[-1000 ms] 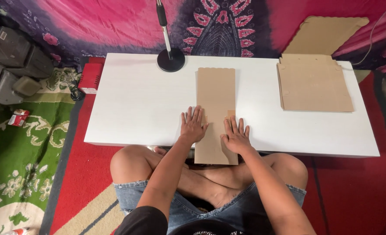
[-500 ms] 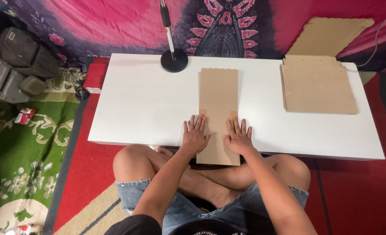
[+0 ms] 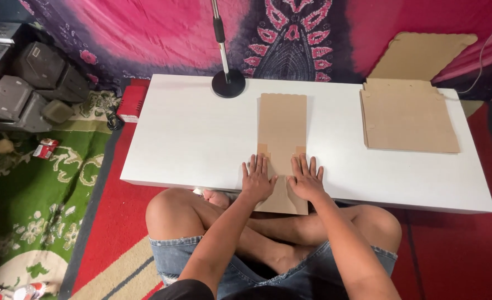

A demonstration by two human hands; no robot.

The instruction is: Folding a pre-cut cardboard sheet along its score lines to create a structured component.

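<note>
1. Pressing down flat, the left hand [image 3: 257, 180] and the right hand [image 3: 306, 179] are lying palms-down, fingers spread wide, on the long flat brown cardboard blank [image 3: 282, 145]; neither hand is gripping anything.
2. The blank is lying lengthwise across the middle of the white rectangular counter [image 3: 190, 139], its near end overhanging the front edge above the person's crossed legs.
3. Small side tabs are showing just beyond the fingertips, suggesting fold lines there.
4. Judged from its look, the cardboard is light, thin and fairly stiff, likely to bend along its scores and to slide easily on the smooth counter; holding it by the long edges or pinning it flat near a crease appears safest.
5. A stack of flat brown cardboard sheets [image 3: 410, 122] is sitting well apart at the right.
6. A black round-based stand [image 3: 228, 83] is standing near the blank's far end.
</note>
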